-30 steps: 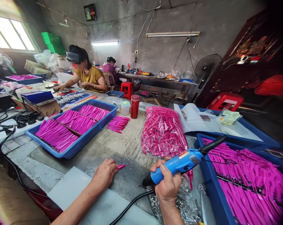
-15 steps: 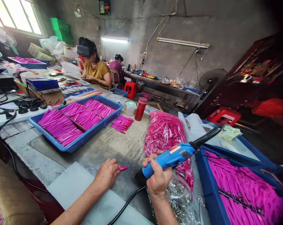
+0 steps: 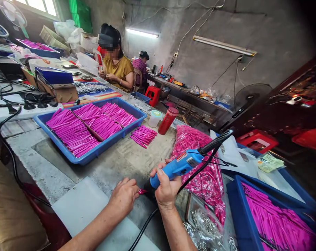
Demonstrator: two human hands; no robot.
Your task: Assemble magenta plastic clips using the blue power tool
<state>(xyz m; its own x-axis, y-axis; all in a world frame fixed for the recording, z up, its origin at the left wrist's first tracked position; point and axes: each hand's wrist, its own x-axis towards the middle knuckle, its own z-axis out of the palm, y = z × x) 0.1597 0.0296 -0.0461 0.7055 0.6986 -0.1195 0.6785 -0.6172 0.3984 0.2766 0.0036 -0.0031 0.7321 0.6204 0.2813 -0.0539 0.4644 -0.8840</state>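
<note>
Low over the worktable, my left hand is closed on a small slim pink plastic piece, whose end sticks out past the fingers. My right hand wraps round a blue electric screwdriver with a black cord. The screwdriver's dark nose points down and left, right beside the pink piece. Whether its bit touches the piece is hidden. Beyond my hands lies a row of pink pieces. A clear bag of pink pieces slumps behind the screwdriver.
A blue tray of longer pink pieces sits left; another blue tray is right. Bagged small metal parts lie near my right forearm. A red flask and a lidded tub stand behind. Two people sit further back.
My right hand has brought the screwdriver left and its nose now meets the area of the pink piece. My left hand still grips that piece. The view has turned slightly.
</note>
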